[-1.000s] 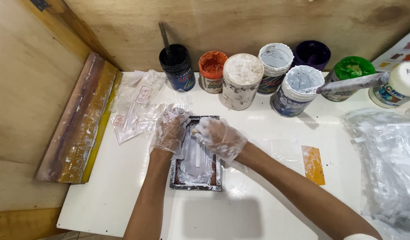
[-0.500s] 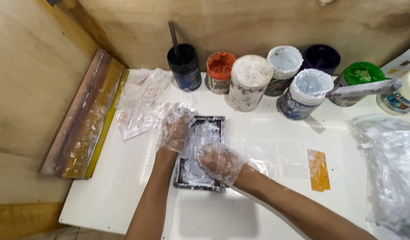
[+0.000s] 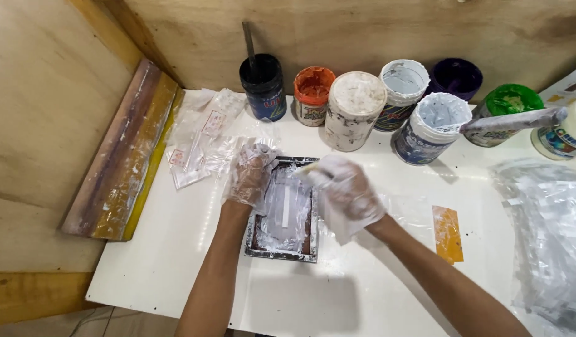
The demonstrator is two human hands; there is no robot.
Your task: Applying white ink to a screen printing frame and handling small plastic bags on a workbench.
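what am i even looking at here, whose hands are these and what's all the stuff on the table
This is one picture from a camera worn on a person's head, looking down at their own two hands. Both wear thin clear plastic gloves. The left hand rests on the left edge of a small framed screen smeared with white paint. The right hand is at the frame's right edge, closed around what looks like a small scraper, though blur hides it. Everything sits on a white table. Along the back stand open paint jars in black, orange, white, purple and green. A pile of small clear bags lies to the left, and a long squeegee leans beside the table.
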